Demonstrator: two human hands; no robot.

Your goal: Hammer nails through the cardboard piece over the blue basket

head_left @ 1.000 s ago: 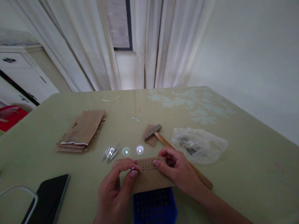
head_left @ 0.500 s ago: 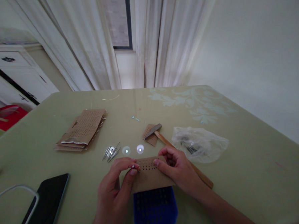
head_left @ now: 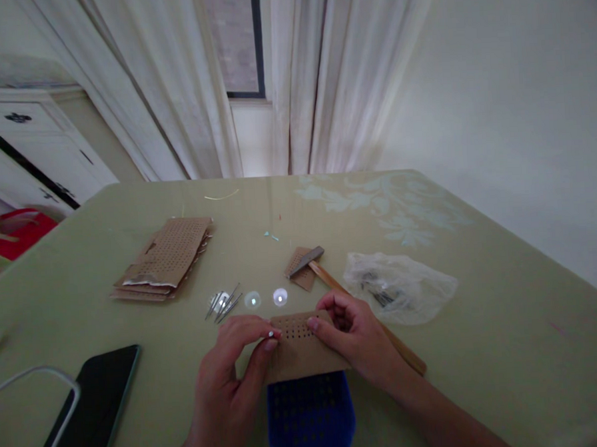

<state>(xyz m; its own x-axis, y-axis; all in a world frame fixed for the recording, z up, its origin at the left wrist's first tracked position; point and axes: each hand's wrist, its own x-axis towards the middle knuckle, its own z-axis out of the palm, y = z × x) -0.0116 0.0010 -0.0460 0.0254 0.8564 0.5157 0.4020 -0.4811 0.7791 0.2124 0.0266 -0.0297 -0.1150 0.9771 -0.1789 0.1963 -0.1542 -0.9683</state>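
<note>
A piece of brown cardboard [head_left: 305, 360] with rows of small holes along its upper part is held up at the front of the table. My right hand [head_left: 352, 334] is closed on its right end, thumb on the face and fingers behind. My left hand [head_left: 236, 370] pinches a nail [head_left: 271, 333] at the cardboard's left edge; only its shiny head shows between finger and thumb. Below the cardboard stands a blue perforated plastic basket [head_left: 311, 416], partly hidden by it. Several loose nails [head_left: 223, 303] lie just beyond my left hand.
A hammer [head_left: 326, 275] rests on a small holed cardboard piece [head_left: 296, 258], its handle passing behind my right hand. A plastic bag of nails [head_left: 396, 288] lies to the right. At left are a cardboard stack [head_left: 167, 257] and a phone [head_left: 95, 401] with a white cable [head_left: 61, 379].
The fingers of my left hand have shifted very slightly at the cardboard's left edge, and the nail head shows more clearly. My right hand keeps its hold.
</note>
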